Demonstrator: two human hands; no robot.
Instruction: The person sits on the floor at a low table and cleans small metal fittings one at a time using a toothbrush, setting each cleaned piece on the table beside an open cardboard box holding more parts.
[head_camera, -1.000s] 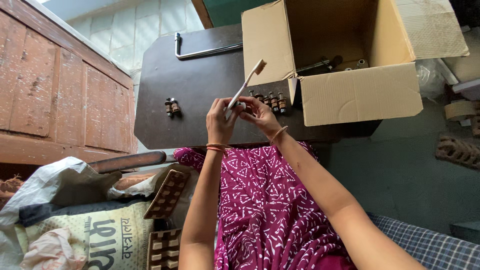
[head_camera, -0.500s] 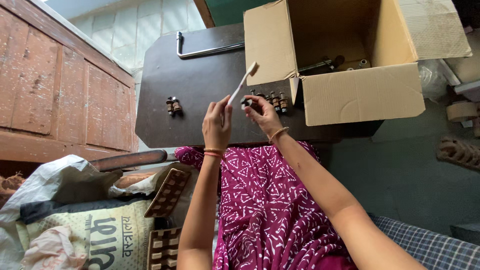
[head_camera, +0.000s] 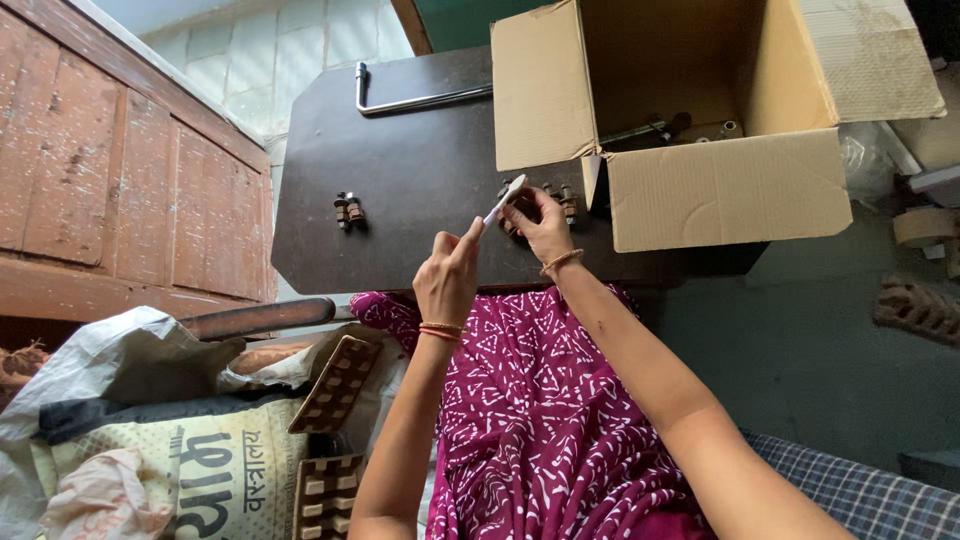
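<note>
Open tabletop (head_camera: 400, 230) mid-left: bare dark surface between the lone small metal part (head_camera: 347, 211) on the left and the row of similar parts (head_camera: 555, 200) by the box, so there's room to pass there. Right side blocked: big cardboard box (head_camera: 700, 110) sits on the table, its front flap (head_camera: 730, 190) hanging twd the person and closing off the near-right edge. Far edge: bent metal bar (head_camera: 410, 98) lies across, touching the box side. Left hand (head_camera: 448, 280) w/ toothbrush (head_camera: 503, 200) hovers over the near edge; right hand (head_camera: 545, 225) is at the row, crowding that gap. Left of the table, a wooden door (head_camera: 110, 180) stands close. Sacks (head_camera: 180, 450) and trays (head_camera: 335, 390) fill the floor at near-left.
</note>
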